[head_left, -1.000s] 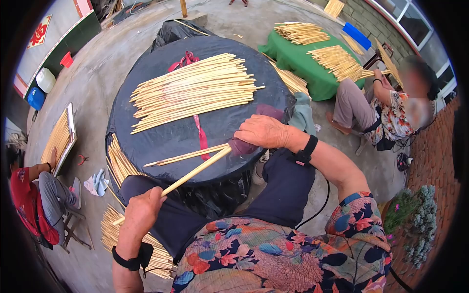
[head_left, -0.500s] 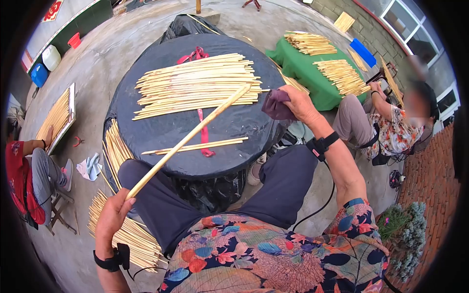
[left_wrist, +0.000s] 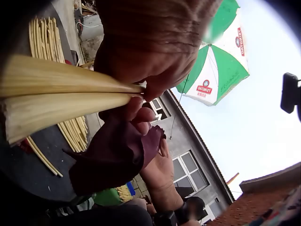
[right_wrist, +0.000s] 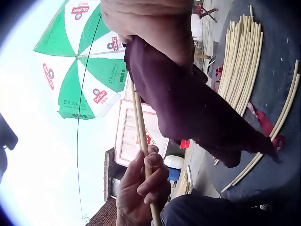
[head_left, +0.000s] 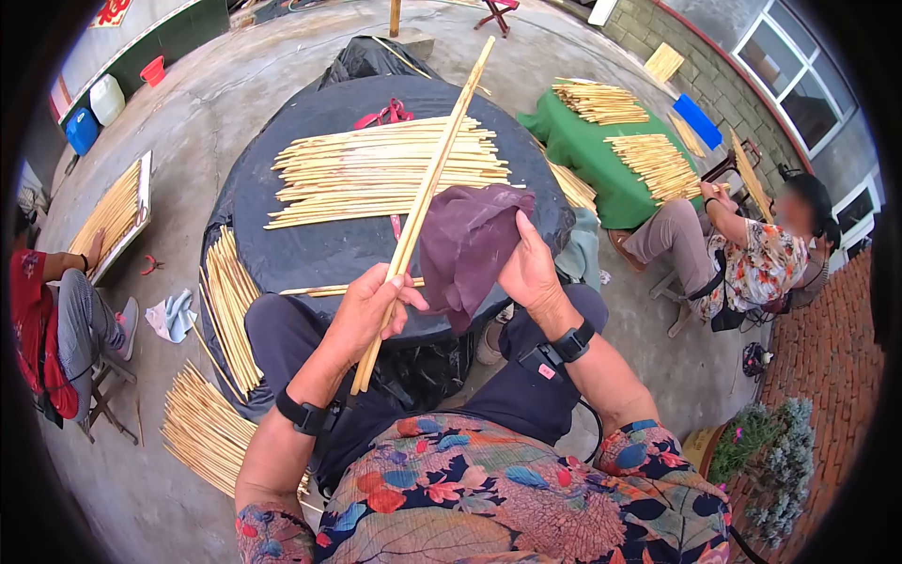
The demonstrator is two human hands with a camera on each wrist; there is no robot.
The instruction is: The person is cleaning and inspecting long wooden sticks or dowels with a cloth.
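Soft, even daylight, washed-out sky (left_wrist: 254, 132) in wrist views, fisheye bending and black corners in head view

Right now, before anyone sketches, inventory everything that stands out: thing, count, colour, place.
held sticks: two, yellow, left hand
cloth: one, purple, right hand
round table: one, black, centre
table bundle: one, yellow, round table
loose sticks: two, yellow, round table
other bundles: several, yellow, around round table
green table: one, green, upper right
far bundles: two, yellow, green table
umbrella: at least one, green and white, overhead
bucket: one, red, upper left
jugs: two, white and blue, upper left
seated people: two, mixed colours, either side
left hand: one, bare, centre
right hand: one, bare, centre
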